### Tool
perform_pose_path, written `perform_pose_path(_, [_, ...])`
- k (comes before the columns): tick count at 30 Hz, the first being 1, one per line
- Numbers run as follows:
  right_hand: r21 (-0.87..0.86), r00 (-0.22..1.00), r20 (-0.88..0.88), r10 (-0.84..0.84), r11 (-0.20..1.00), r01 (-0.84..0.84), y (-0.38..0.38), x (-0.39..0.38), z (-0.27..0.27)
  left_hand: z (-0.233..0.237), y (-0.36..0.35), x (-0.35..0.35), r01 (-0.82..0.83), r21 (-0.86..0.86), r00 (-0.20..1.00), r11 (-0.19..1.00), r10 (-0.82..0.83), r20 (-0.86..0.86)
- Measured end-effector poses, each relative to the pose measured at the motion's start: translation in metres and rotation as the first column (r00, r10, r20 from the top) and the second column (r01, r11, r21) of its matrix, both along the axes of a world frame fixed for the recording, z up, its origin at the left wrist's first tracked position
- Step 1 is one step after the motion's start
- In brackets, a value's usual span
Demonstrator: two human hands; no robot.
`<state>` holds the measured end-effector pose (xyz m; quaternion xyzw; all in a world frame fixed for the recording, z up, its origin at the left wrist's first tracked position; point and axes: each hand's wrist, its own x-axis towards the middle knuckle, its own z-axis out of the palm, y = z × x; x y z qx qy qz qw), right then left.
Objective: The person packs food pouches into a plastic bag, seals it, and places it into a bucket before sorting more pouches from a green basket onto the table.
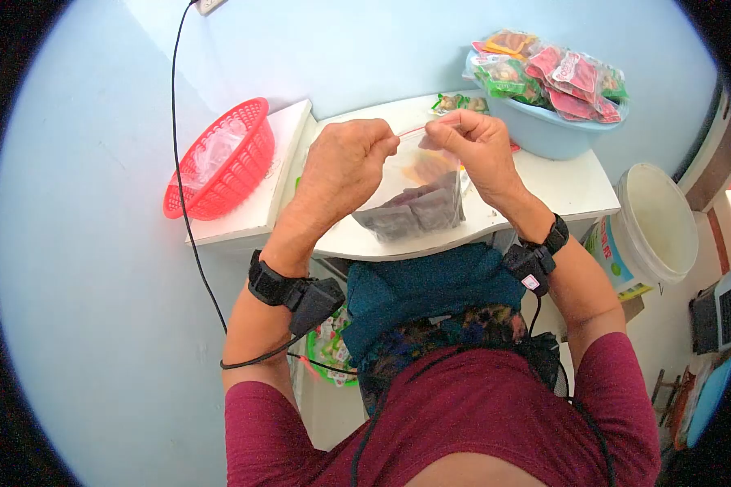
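A clear zip-lock bag (391, 180) hangs upright between my hands, its red closing strip stretched at the top. Dark grey packets (418, 213) fill its lower part, with something yellowish-orange showing above them. My left hand (345, 166) pinches the strip's left end between thumb and fingers. At the other end, my right hand (477, 154) is closed on the same top edge. The bag's bottom overlaps the front edge of the white table (560, 183) in this view. Behind my right hand lies a small green-and-clear packet (460, 103).
A red plastic basket (256, 158) holding clear bags stands at the left. At the back right, a light blue basin (536, 130) is heaped with colourful packets. A white bucket (666, 219) stands beyond the table's right end, and a green basket (326, 357) sits low near my lap. Black cables run from my wrist straps.
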<state>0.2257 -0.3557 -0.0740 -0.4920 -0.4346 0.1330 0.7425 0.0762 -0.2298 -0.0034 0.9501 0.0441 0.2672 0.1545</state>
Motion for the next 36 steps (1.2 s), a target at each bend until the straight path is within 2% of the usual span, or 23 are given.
perform_pose_path(1, [0.037, 0.999, -0.013, 0.029, 0.999, -0.029, 0.001, -0.001, 0.000, -0.001, 0.001, 0.000, 0.007, 0.002, 1.000, 1.000, -0.007, 0.003])
perform_pose_path(4, [-0.033, 0.991, 0.109, 0.073, 0.997, -0.069, -0.002, -0.006, 0.009, -0.001, -0.001, 0.001, 0.031, 0.017, 0.999, 0.999, -0.031, -0.007])
perform_pose_path(8, [-0.055, 0.992, 0.034, 0.121, 0.991, -0.119, -0.003, -0.007, 0.011, -0.002, -0.002, 0.002, 0.020, 0.015, 1.000, 1.000, -0.019, -0.011])
perform_pose_path(11, [-0.059, 0.993, 0.028, 0.111, 0.992, -0.109, -0.004, -0.008, 0.010, 0.002, -0.003, -0.003, -0.006, 0.114, 0.999, 0.993, 0.011, -0.040])
perform_pose_path(14, [-0.076, 0.996, 0.037, 0.080, 0.994, -0.077, -0.006, -0.008, 0.009, 0.000, 0.005, -0.013, -0.008, 0.282, 1.000, 0.959, 0.003, 0.018])
perform_pose_path(16, [-0.083, 0.998, 0.052, 0.039, 0.996, -0.035, -0.006, -0.004, 0.007, -0.002, 0.013, -0.024, -0.041, 0.232, 0.999, 0.972, 0.033, 0.039])
perform_pose_path(18, [-0.034, 0.998, 0.009, 0.065, 0.997, -0.064, -0.006, -0.001, 0.004, -0.003, 0.026, -0.039, -0.094, 0.228, 0.995, 0.969, 0.083, 0.057])
perform_pose_path(21, [-0.033, 0.998, -0.012, 0.069, 0.997, -0.069, -0.007, -0.001, 0.003, 0.000, 0.032, -0.060, -0.145, 0.037, 0.988, 0.989, 0.143, 0.050])
perform_pose_path(22, [-0.046, 0.998, -0.013, 0.066, 0.997, -0.066, -0.007, -0.001, 0.003, -0.001, 0.036, -0.064, -0.163, 0.048, 0.985, 0.986, 0.160, 0.058])
perform_pose_path(25, [0.000, 0.994, -0.064, 0.087, 0.996, -0.087, -0.005, 0.002, 0.001, -0.002, 0.043, -0.076, -0.224, -0.089, 0.972, 0.970, 0.230, 0.056])
perform_pose_path(28, [0.012, 0.989, -0.085, 0.118, 0.993, -0.118, -0.008, 0.000, 0.003, 0.003, 0.025, -0.072, -0.187, -0.042, 0.968, 0.982, 0.191, 0.162])
perform_pose_path(32, [-0.047, 0.992, -0.027, 0.120, 0.991, -0.121, -0.008, -0.008, 0.007, 0.000, -0.008, -0.042, -0.141, 0.173, 0.974, 0.975, 0.106, 0.200])
perform_pose_path(35, [-0.023, 0.994, 0.032, 0.109, 0.994, -0.108, -0.008, -0.016, 0.004, -0.009, -0.015, -0.025, -0.086, 0.128, 0.992, 0.988, 0.073, 0.107])
perform_pose_path(36, [-0.033, 0.993, 0.044, 0.111, 0.993, -0.109, -0.011, -0.017, 0.004, -0.014, -0.013, -0.020, -0.065, 0.097, 0.990, 0.993, 0.052, 0.128])
